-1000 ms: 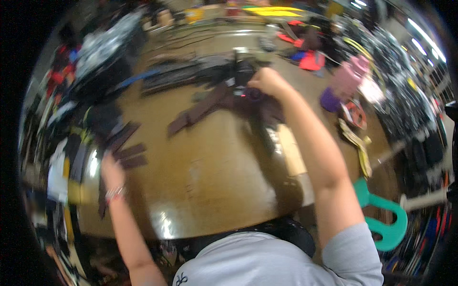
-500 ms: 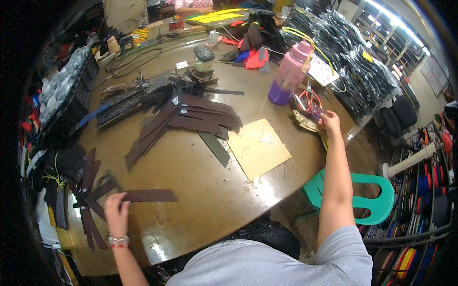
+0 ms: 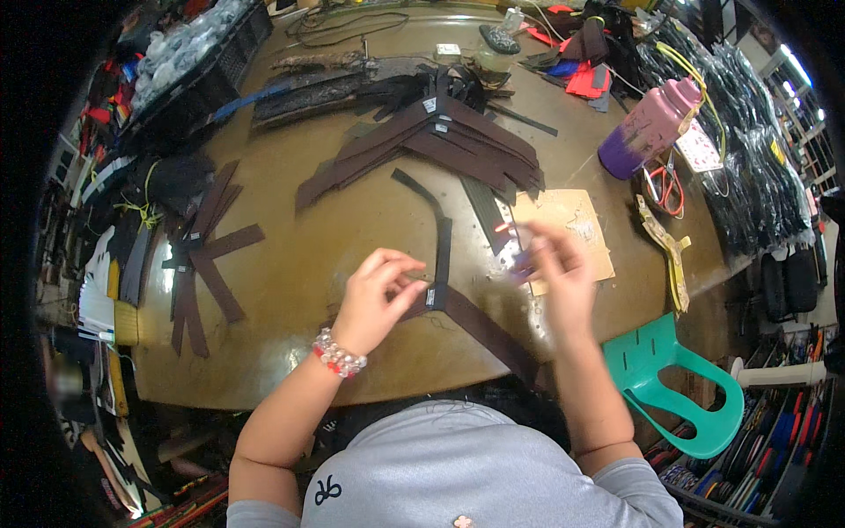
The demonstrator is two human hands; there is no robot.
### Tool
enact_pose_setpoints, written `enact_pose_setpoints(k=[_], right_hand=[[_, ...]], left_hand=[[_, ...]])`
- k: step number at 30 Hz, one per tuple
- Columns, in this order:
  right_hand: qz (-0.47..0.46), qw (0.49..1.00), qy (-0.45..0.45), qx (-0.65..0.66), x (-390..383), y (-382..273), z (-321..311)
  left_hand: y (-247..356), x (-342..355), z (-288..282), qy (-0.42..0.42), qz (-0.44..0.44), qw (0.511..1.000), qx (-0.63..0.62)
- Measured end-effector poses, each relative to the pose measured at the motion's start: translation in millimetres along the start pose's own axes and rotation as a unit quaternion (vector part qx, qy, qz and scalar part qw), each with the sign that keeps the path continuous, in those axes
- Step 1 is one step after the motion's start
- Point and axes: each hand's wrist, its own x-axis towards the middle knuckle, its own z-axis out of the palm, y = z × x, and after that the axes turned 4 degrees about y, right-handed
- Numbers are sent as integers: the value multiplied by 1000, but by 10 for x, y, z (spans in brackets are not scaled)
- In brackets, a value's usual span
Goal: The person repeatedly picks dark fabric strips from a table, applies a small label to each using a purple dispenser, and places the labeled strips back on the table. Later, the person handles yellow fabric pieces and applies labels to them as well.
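A dark brown strap piece with a black strip and a small pale label lies near the table's front edge. Beside that label, my left hand has its fingers curled into a pinch; whatever they grip is too fine to make out. Over the front edge of a tan board, my right hand is smeared by motion. A small purple-handled tool is in its fingers, its kind unclear. Behind the hands lies a stack of brown straps; a second group of brown straps spreads out at the left.
At the right stand a pink and purple bottle and red-handled scissors, with a yellow tape nearer me. A green plastic stool is by the right table edge. A black crate of clear bags stands back left.
My left hand has come from the left strap group to the middle, where a strap piece now lies. My right hand has moved left from beside the scissors with the purple-handled tool. The view has shifted.
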Motion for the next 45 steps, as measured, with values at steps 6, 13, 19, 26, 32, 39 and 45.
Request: enact_pose_setpoints(k=[6,13,19,26,32,39,45], right_hand=[[124,988,57,73,-331,356,622],[-16,985,10,-169,-338,567,532],[79,993,27,-89,-243,551,502],[156,977,24,143,-161,410,355],[36,997,-1,-70,-456,523,416],[-46,974,-68,-209,-510,435,411],[-83,971,-76,-211,-515,391,431]], left_hand=[[-102,53,214,-33,56,987,145],[-280,26,275,3,47,997,59],[-148,118,121,150,15,982,115],[60,-228,201,-65,140,967,204],[-29,-286,297,-39,180,950,253],[-32,-275,248,-7,130,980,150],[-30,-245,250,-2,117,984,136]])
